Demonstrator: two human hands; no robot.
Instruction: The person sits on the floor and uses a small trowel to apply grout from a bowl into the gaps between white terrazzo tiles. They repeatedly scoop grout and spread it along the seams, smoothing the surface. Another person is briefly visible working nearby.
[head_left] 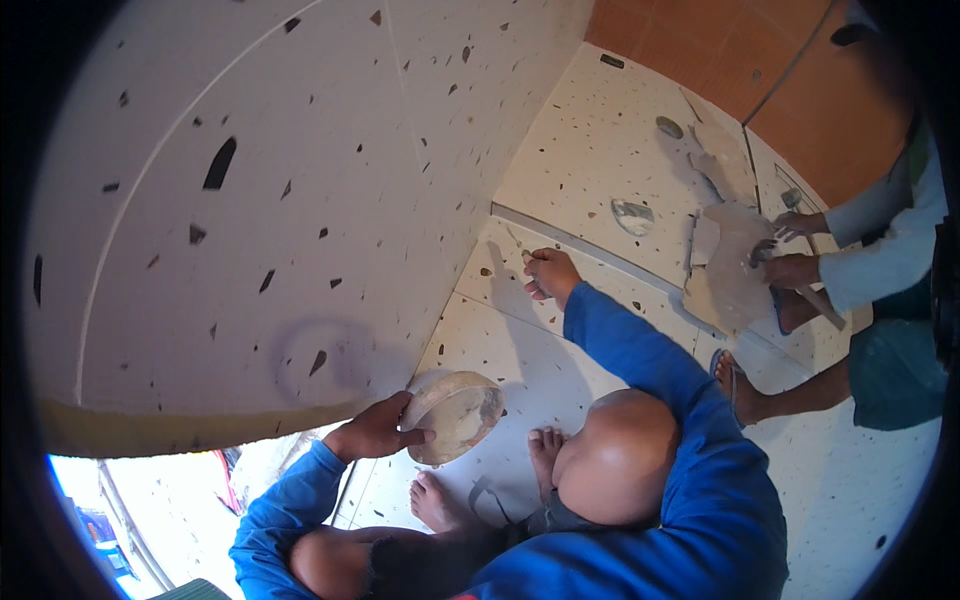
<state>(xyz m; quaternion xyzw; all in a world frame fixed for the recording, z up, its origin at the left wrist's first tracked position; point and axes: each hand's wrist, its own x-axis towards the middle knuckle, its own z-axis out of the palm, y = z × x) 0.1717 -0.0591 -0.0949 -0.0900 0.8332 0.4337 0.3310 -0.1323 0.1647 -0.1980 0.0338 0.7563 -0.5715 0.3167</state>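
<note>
My left hand [374, 430] grips a shallow round pale bowl [465, 410] by its edge, above the floor beside my bare left foot. My right hand [550, 274] is stretched forward, closed on a small thin tool [516, 243] whose tip points toward the base of the speckled wall [300, 200], near a low step edge [590, 237]. The tool is too small to make out exactly. My bare feet and bent knees are below, on pale speckled tiles [500, 360].
At the right, a co-worker [880, 260] in pale sleeves and sandals handles a greyish sheet [730, 270] on the step. A shiny piece [632, 215] lies nearby. Orange tiles [680, 50] are behind. A bright opening [120, 510] shows at lower left.
</note>
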